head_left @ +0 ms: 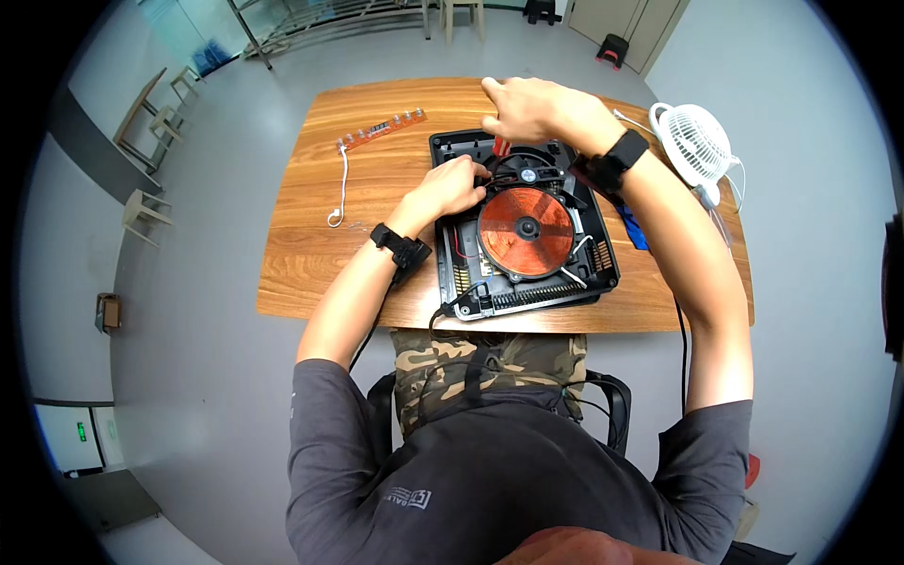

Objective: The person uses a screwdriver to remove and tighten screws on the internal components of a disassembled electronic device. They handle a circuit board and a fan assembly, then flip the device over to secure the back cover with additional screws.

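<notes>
An opened induction cooker lies on the table, its black housing point(607, 254) showing a round copper coil point(504, 221) in the middle. Behind the coil sits a black fan point(527, 162). My right hand point(532, 108) is closed above the back of the housing around a red-handled tool point(502, 146), which looks like a screwdriver; its tip is hidden. My left hand point(452, 188) reaches in from the left, fingers bent together at the edge of the fan beside the coil. Whatever those fingertips pinch is too small to make out.
A narrow orange circuit strip point(381, 129) with a white cable point(343, 188) lies at the table's back left. At the right stands a small white fan point(695, 143), with a blue cloth-like item point(633, 228) nearer the cooker. A black power cord point(441, 314) hangs over the front edge.
</notes>
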Demonstrator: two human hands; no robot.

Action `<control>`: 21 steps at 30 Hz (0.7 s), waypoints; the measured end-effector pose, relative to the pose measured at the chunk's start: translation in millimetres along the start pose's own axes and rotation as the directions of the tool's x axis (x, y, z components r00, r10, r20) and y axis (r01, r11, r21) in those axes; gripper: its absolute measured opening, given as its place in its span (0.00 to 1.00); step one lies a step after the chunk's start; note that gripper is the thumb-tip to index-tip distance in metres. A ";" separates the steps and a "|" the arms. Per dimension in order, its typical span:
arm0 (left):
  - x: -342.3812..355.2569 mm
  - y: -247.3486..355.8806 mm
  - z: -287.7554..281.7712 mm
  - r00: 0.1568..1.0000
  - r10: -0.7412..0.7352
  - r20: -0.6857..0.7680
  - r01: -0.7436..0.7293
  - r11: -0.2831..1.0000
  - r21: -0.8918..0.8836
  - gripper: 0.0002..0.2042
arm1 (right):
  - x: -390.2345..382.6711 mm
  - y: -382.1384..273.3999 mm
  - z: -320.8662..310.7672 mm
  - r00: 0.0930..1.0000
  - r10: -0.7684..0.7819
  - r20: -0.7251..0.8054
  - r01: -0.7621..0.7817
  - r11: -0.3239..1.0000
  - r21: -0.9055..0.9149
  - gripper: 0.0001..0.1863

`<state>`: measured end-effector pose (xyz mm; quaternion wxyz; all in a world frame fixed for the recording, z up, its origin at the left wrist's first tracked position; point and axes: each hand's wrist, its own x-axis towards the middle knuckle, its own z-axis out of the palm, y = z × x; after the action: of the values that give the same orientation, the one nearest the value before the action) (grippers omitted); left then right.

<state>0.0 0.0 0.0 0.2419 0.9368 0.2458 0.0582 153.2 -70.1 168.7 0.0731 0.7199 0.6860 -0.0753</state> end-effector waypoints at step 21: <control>5.3 -4.4 5.1 0.997 0.061 -0.050 -0.061 0.998 0.000 0.20 | 0.2 30.7 7.2 0.988 -0.147 -0.052 0.149 0.988 0.046 0.19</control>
<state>3.9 3.8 -6.6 0.2342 0.9420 0.2230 0.0892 183.8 -72.9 161.6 0.0329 0.6702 0.7371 -0.0803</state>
